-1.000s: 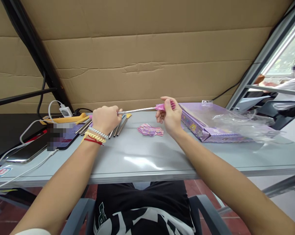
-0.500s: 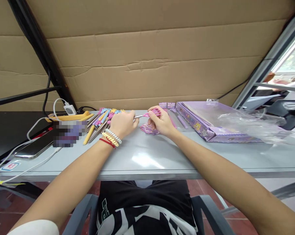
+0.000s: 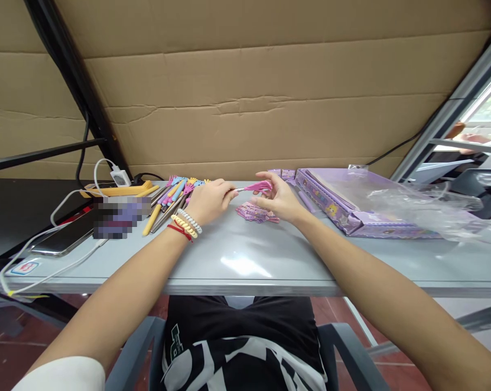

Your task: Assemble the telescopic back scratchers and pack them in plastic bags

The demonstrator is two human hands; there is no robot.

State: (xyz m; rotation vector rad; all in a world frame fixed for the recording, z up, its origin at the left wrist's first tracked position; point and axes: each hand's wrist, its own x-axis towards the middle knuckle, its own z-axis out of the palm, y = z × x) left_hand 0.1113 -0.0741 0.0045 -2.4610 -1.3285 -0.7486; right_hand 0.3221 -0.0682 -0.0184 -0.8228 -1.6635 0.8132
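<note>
Grip of the left hand (image 3: 210, 200): thumb and fingers pinch the metal shaft of a pink-headed rod (image 3: 262, 186), held above the middle of the tabletop (image 3: 237, 247) with its head toward the right hand (image 3: 281, 200). Grip of the right hand: thumb and forefinger are spread, above and below the pink head; whether any finger touches it cannot be told.

Behind, a creased cardboard panel (image 3: 245, 76) rises along the rear edge and bounds reach away from the person. The tabletop's straight front edge crosses beneath both forearms; a broad bare strip lies between this edge and the hands. At right, a purple box (image 3: 338, 214) limits sideways room, with clear plastic wrapping (image 3: 428, 209) spread over its right part. At left, a dark phone (image 3: 68, 233) lies near a bundle of rods (image 3: 170, 201) with colored ends, just beside the left hand. Between the hands and slightly nearer the front edge lies a pile of pink and purple cards (image 3: 255, 212).

Markings: the box side bears a small yellow cartoon figure (image 3: 332, 209); print on the cards is too small to read, as is that on a blue-bordered sticker (image 3: 25, 267) at the left front corner.
</note>
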